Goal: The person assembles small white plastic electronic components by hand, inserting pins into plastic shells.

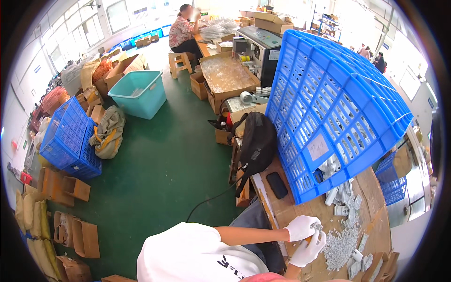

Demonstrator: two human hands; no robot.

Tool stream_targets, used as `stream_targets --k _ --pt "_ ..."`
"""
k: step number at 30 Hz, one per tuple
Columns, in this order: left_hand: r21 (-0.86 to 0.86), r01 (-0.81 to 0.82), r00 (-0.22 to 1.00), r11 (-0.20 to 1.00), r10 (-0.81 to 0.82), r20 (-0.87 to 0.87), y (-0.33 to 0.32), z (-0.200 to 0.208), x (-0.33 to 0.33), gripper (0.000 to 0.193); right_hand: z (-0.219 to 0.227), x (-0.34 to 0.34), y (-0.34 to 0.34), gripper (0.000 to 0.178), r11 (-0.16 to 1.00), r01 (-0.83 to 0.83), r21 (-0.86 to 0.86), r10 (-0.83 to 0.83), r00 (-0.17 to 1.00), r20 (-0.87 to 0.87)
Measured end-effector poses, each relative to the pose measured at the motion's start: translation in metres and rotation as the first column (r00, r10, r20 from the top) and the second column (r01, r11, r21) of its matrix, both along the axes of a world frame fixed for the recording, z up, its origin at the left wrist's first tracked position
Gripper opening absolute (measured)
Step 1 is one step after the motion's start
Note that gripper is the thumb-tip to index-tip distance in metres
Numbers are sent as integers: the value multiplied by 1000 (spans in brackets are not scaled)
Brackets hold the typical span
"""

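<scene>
Both my hands wear white gloves and work close together over the near edge of the brown bench [376, 188]. My left hand [299, 228], the upper one, closes its fingers on a small grey part [316, 226]. Just below it my right hand [307, 249] is closed, with an orange item [308, 239] showing at its fingers; its kind cannot be made out. Beside my hands lies a heap of small pale grey pieces [340, 248]. Larger grey-white parts [350, 209] spill from under a tilted blue crate [324, 117].
A black case [276, 184] and a black backpack [258, 141] lie left of the crate. Cardboard pieces [383, 268] stand at the bench's near right. Across the green floor are a turquoise tub [141, 96], blue crates [70, 136] and cartons [86, 238]. A person [183, 30] sits farther off.
</scene>
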State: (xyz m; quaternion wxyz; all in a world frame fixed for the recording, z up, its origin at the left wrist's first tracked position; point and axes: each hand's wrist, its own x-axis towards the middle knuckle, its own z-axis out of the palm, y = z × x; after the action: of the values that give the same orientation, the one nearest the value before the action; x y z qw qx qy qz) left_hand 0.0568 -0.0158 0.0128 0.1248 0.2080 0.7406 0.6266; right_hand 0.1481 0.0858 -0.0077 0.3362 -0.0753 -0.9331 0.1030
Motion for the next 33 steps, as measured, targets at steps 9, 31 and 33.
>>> stream_targets --k 9,31,33 --pt "31 17 1000 999 -17 7 2 -6 8 29 -2 6 3 40 998 4 -70 0 998 57" --pt "64 211 976 975 -214 43 4 -12 19 45 -6 21 26 36 988 -145 -56 148 988 49" --pt "51 195 980 979 -197 34 4 -10 21 45 -6 23 27 34 984 -140 -112 151 984 90"
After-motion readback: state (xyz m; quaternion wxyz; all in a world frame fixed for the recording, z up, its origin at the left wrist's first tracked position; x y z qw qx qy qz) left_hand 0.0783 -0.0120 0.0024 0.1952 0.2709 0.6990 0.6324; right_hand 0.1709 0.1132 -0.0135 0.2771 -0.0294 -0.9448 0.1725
